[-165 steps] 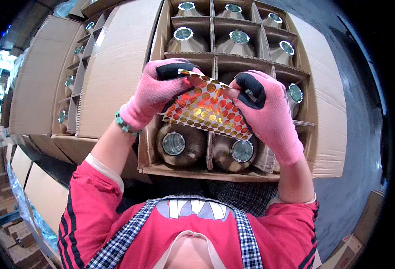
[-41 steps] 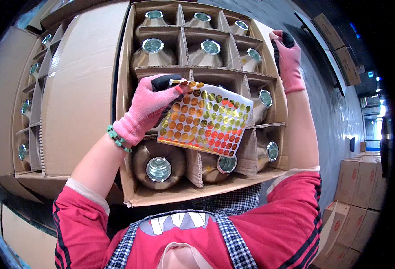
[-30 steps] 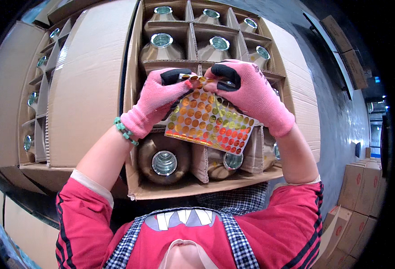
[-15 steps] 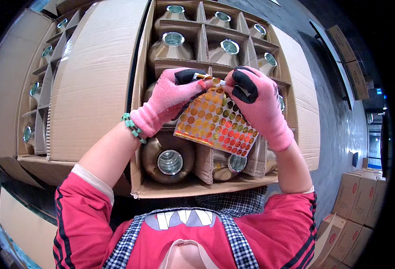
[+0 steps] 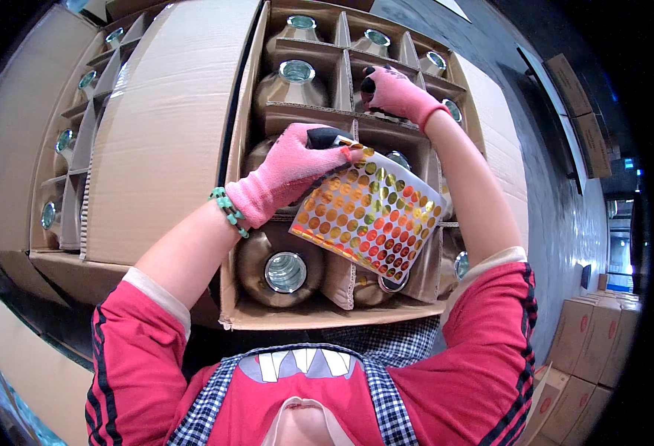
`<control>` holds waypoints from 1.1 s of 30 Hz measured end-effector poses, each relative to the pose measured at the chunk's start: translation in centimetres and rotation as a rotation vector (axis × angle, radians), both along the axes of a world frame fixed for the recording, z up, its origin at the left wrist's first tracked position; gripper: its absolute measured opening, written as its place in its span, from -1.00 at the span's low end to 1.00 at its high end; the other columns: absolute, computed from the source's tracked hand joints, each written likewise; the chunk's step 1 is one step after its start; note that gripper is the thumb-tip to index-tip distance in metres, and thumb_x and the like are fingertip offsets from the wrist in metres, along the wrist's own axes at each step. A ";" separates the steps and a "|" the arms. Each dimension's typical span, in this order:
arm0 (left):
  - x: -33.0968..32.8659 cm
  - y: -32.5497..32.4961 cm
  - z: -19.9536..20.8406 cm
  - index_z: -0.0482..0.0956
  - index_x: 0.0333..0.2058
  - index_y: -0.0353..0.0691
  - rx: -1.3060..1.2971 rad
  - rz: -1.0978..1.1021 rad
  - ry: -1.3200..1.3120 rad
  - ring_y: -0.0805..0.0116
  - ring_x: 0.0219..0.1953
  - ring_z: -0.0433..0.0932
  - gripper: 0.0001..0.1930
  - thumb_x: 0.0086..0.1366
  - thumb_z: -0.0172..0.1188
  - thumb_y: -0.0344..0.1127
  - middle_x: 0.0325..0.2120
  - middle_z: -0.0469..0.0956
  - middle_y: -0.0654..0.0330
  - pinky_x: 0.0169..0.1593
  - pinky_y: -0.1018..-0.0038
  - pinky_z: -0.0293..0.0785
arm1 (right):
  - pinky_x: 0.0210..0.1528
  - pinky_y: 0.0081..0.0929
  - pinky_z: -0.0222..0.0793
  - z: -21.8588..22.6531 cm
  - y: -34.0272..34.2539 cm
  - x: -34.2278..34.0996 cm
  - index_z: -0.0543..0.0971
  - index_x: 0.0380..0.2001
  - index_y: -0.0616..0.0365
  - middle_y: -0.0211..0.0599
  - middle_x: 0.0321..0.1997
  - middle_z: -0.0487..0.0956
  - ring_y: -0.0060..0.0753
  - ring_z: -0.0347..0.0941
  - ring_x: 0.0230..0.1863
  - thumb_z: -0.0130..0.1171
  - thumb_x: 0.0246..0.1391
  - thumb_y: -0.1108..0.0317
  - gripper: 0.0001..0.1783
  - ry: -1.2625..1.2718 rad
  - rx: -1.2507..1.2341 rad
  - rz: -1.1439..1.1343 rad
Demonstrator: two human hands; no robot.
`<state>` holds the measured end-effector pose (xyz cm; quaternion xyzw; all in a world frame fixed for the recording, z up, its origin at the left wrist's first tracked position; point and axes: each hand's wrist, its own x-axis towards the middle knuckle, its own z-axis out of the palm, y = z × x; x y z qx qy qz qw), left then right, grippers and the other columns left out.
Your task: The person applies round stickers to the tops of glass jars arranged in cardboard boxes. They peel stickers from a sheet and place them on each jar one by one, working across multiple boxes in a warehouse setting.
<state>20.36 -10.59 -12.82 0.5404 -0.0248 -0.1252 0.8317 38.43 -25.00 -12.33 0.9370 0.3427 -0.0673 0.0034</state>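
My left hand (image 5: pixel 290 167), in a pink glove with black fingertips, pinches the top corner of a sheet of shiny gold and red round stickers (image 5: pixel 375 212). The sheet hangs tilted over the open carton (image 5: pixel 327 321). My right hand (image 5: pixel 395 97), gloved alike, is at a middle compartment farther back, its fingers curled down at the flask there and largely hiding it. Whatever those fingers pinch is too hidden to make out. Bronze-coloured, round-shouldered flasks with silvery glass mouths stand upright around the hands, one at the near left (image 5: pixel 256 260). The sheet partly covers another flask at the front.
Cardboard dividers (image 5: pixel 342 275) split the carton into compartments. A second open carton of flasks (image 5: pixel 63 141) stands at the left, with a wide flap (image 5: pixel 163 134) between the two. Stacked closed boxes (image 5: pixel 594 334) stand at the right on the grey floor (image 5: pixel 557 223).
My right hand has left the sticker sheet and moved away to the farther compartment. My left hand keeps hold of the sheet, which has swung slightly to the right and nearer.
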 end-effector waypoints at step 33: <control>0.2 0.2 -0.3 0.47 -0.36 -0.29 -0.143 0.116 -0.128 0.62 -0.42 0.39 -0.81 0.09 0.10 -0.30 -0.47 0.46 0.34 -0.32 0.67 0.34 | -0.37 -0.49 0.29 6.6 -0.7 -13.6 0.45 -0.55 0.25 -0.18 -0.53 0.46 -0.23 0.39 -0.45 0.14 -0.27 0.45 -0.87 0.037 0.754 0.098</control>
